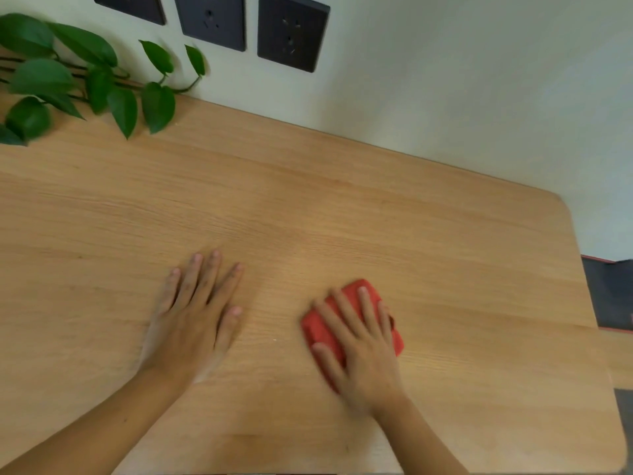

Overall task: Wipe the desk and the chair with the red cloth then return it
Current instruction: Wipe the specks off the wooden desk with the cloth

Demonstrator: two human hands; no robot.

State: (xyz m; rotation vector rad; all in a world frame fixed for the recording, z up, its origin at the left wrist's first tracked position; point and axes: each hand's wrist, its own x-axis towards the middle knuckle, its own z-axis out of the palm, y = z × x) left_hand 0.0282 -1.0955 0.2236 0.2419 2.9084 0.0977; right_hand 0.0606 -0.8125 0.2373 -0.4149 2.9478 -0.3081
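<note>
A folded red cloth point(317, 332) lies flat on the light wooden desk point(308, 200), right of centre. My right hand point(359, 344) presses on top of it with fingers spread, covering most of it; red shows around the fingertips and at both sides. My left hand point(195, 313) rests palm down on the bare desk to the left, fingers apart, holding nothing. The chair is not in view.
A leafy green plant point(68, 84) trails over the desk's far left corner. Dark wall sockets point(291, 32) sit on the pale wall behind. The desk's rounded right edge point(582, 269) drops to a dark floor.
</note>
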